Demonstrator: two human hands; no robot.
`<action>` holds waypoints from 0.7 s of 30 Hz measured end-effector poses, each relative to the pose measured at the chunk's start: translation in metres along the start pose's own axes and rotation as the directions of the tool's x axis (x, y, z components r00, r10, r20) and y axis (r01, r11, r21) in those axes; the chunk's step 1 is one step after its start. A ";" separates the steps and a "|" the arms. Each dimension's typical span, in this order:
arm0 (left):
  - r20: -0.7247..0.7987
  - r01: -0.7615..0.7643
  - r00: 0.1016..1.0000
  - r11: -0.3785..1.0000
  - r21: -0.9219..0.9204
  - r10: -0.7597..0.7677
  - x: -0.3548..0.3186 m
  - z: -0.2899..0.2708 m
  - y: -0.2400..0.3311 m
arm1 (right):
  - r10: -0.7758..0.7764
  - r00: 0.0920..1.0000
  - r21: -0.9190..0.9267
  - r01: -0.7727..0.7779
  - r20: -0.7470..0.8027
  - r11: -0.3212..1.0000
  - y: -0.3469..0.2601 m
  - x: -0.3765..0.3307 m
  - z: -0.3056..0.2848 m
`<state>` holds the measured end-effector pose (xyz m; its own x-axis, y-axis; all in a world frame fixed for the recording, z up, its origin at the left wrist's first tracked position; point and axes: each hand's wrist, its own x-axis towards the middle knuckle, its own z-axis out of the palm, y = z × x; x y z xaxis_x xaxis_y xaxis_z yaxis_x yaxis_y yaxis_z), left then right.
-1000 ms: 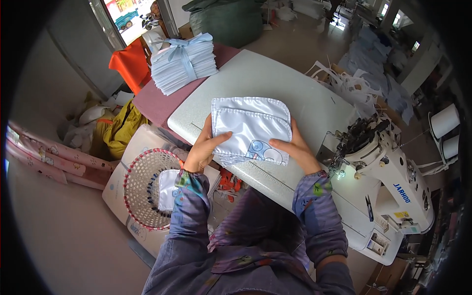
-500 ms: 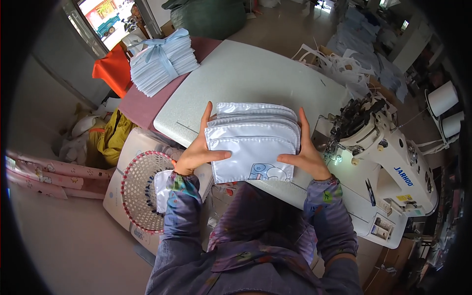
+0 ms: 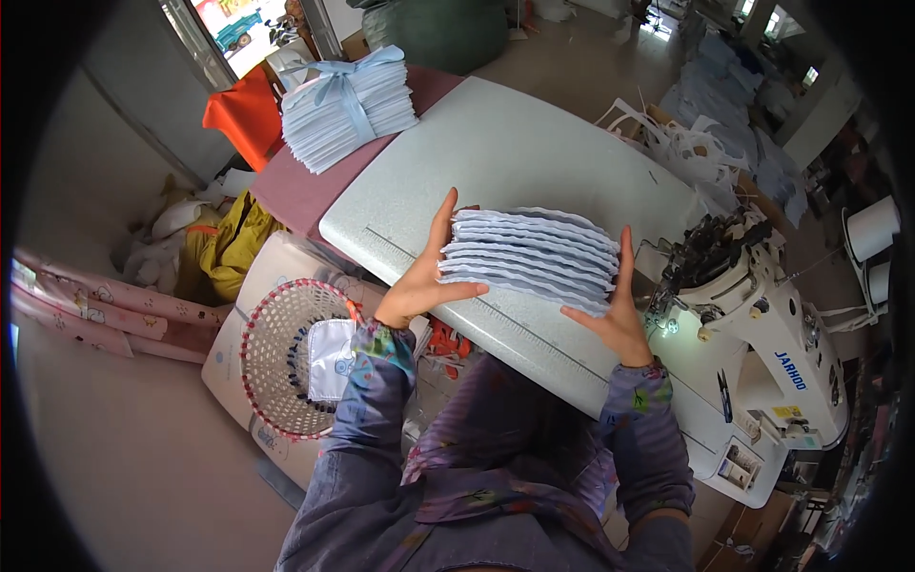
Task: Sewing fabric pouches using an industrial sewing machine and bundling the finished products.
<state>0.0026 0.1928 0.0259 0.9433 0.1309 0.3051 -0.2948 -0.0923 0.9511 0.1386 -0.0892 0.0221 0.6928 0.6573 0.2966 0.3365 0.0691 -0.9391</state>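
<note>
A stack of white sewn fabric pouches [image 3: 529, 255] stands on edge between my two hands, its wavy stitched rims facing up. My left hand [image 3: 431, 272] presses against the stack's left end, thumb along the near side and fingers behind. My right hand [image 3: 615, 310] clasps the right end in the same way, thumb toward the near face. Beneath the stack is the pale sewing table [image 3: 496, 143]. To the right of my right hand stands a white sewing machine [image 3: 762, 324] with its lamp lit.
A woven basket [image 3: 276, 400] with a white pouch [image 3: 331, 360] in it sits at the left. A tied white bundle [image 3: 348, 105] lies at the table's far left, near orange cloth [image 3: 246, 119]. Small black snips [image 3: 724, 396] rest by the machine; thread cones [image 3: 872, 229] stand beyond.
The stack has tipped from showing its broad printed face to showing its edges. Both hands have shifted slightly right with it, and the view has shifted a little.
</note>
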 end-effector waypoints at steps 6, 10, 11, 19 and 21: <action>-0.055 0.022 0.998 1.000 -0.023 -0.023 0.010 0.011 -0.007 | 0.058 0.998 0.056 -0.058 0.003 0.997 -0.005 0.004 0.003; -0.096 -0.035 0.995 0.999 0.013 0.036 0.014 0.016 -0.020 | 0.041 0.996 -0.066 -0.046 -0.083 0.997 0.042 -0.003 -0.015; -0.096 -0.014 0.995 0.999 0.035 0.018 0.009 0.018 -0.021 | 0.072 0.995 -0.075 -0.076 -0.066 0.994 0.052 -0.005 -0.018; -0.455 -0.070 0.890 0.989 -0.132 0.003 -0.045 0.024 0.011 | 0.000 0.994 0.006 0.001 -0.109 1.000 0.033 -0.015 -0.009; -0.701 -0.155 0.692 0.913 -0.378 -0.173 -0.088 0.009 -0.002 | -0.050 0.992 -0.100 0.038 -0.116 0.994 0.004 -0.026 -0.007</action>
<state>-0.0788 0.1722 -0.0029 0.5966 0.7985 0.0806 -0.4731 0.2688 0.8390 0.1265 -0.1115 0.0122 0.7446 0.5614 0.3611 0.4246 0.0191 -0.9052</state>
